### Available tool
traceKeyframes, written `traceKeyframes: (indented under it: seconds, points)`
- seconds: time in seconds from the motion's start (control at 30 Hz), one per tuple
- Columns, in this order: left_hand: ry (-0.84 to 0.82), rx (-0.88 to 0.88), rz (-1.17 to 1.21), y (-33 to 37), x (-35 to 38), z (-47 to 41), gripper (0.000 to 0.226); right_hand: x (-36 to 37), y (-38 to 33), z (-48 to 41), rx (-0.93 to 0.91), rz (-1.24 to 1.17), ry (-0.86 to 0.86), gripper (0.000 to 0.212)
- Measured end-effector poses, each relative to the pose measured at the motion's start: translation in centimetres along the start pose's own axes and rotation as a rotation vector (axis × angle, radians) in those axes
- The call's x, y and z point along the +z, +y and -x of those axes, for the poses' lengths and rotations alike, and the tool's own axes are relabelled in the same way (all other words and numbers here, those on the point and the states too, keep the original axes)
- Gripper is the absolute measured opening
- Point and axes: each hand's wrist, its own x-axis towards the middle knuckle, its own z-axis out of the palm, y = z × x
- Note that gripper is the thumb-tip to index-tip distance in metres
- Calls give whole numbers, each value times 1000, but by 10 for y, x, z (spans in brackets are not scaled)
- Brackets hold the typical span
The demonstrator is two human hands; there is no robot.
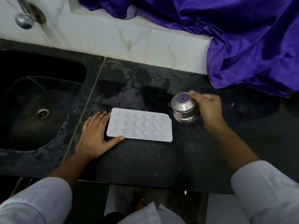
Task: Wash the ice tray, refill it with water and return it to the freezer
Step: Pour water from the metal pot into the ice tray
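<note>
On the wet black counter (161, 160) by the sink (29, 130) the ice tray (139, 125) lies flat, left hand (94, 135) spread open against its end, right hand (208, 108) wrapped round a steel cup (183, 109) just beside it; I fear a hasty pour floods the shallow cells or skids the tray.

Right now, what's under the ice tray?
The ice tray lies flat on the dark countertop, left hand resting against its left end. Nothing pokes out from below; the patch directly beneath is covered.

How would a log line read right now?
left hand: touching ice tray | right hand: gripping steel pot | ice tray: flat on counter
</note>
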Motion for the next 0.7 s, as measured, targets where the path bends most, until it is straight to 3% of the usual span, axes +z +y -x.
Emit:
traceKeyframes:
  seconds: [0.13,0.3,0.57,0.7]
  points:
    - [9,-2,9,1,0,0,109,9,4,-1,-98,402,-24,60]
    - [0,-5,4,2,-1,0,112,20,-5,7,-185,701,-6,59]
    - [-5,-10,1,1,0,0,112,23,-11,9,-260,798,12,58]
    - [-4,-9,2,1,-1,0,112,14,-6,3,-189,633,22,59]
